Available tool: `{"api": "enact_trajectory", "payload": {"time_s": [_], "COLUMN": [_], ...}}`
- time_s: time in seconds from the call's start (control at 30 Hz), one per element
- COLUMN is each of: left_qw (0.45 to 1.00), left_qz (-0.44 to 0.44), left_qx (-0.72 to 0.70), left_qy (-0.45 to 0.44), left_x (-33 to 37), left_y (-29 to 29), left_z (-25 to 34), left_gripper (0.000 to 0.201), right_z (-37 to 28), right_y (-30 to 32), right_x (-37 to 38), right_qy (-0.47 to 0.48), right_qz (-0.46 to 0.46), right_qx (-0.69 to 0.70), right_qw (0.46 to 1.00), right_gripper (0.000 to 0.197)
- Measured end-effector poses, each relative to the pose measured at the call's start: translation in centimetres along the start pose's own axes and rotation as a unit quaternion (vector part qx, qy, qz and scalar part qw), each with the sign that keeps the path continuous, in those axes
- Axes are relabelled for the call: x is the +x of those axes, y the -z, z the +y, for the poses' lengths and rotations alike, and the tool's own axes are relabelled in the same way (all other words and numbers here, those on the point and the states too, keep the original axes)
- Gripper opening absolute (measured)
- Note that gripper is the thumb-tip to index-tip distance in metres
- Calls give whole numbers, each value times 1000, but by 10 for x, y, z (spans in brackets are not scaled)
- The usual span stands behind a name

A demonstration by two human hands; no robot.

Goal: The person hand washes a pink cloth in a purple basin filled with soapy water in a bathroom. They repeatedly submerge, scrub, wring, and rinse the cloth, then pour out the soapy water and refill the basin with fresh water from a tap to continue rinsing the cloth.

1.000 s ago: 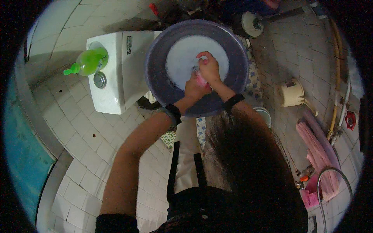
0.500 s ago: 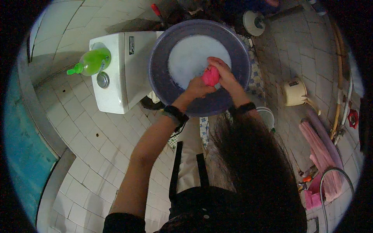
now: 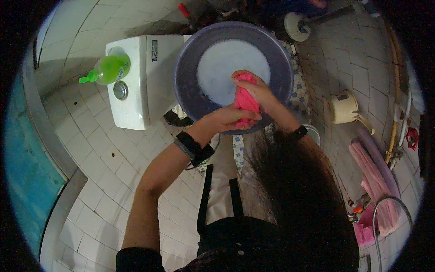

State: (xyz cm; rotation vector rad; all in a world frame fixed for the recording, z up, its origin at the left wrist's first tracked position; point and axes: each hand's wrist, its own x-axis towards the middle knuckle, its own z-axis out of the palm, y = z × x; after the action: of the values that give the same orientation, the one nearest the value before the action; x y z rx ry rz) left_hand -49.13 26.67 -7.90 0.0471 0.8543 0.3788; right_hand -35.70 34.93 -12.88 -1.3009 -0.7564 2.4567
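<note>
A wet-looking pink cloth [image 3: 246,99] is stretched between my two hands over the near right part of a large purple basin [image 3: 186,68]. Cloudy, sudsy water [image 3: 222,63] fills the basin's bottom. My left hand [image 3: 229,118] is closed round the cloth's lower end, close to the basin's near rim. My right hand [image 3: 256,88] grips its upper end, higher and farther over the water. Dark bands circle both wrists. Some of the cloth is hidden inside my fingers.
Left of the basin is a white toilet tank [image 3: 129,109] with a round button and a green liquid bottle [image 3: 111,70] on top. At the right hang a cream dipper [image 3: 343,108] and pink towels [image 3: 376,186]. A pale bucket [image 3: 313,133] stands beside my right forearm.
The cloth was bunched up small between my hands and is now drawn out longer. My left hand has moved nearer to me, toward the basin's near rim.
</note>
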Motion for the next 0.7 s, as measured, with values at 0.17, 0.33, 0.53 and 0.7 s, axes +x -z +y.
{"api": "enact_trajectory", "payload": {"time_s": [0.17, 0.33, 0.53, 0.7], "left_qw": [850, 714, 910, 989], "left_qz": [230, 334, 70, 18], "left_qx": [413, 558, 312, 144], "left_qy": [-233, -259, -264, -17], "left_x": [40, 68, 33, 11], "left_y": [39, 78, 45, 28], "left_z": [-51, -41, 6, 26], "left_gripper": [25, 30, 50, 59], "right_z": [13, -11, -32, -21], "right_y": [-16, -24, -9, -6], "right_x": [21, 41, 30, 17], "right_qy": [170, 278, 203, 253], "right_qz": [98, 131, 19, 2], "right_qx": [-283, -374, -199, -176], "right_qw": [939, 875, 959, 951], "right_gripper": [16, 18, 19, 17]}}
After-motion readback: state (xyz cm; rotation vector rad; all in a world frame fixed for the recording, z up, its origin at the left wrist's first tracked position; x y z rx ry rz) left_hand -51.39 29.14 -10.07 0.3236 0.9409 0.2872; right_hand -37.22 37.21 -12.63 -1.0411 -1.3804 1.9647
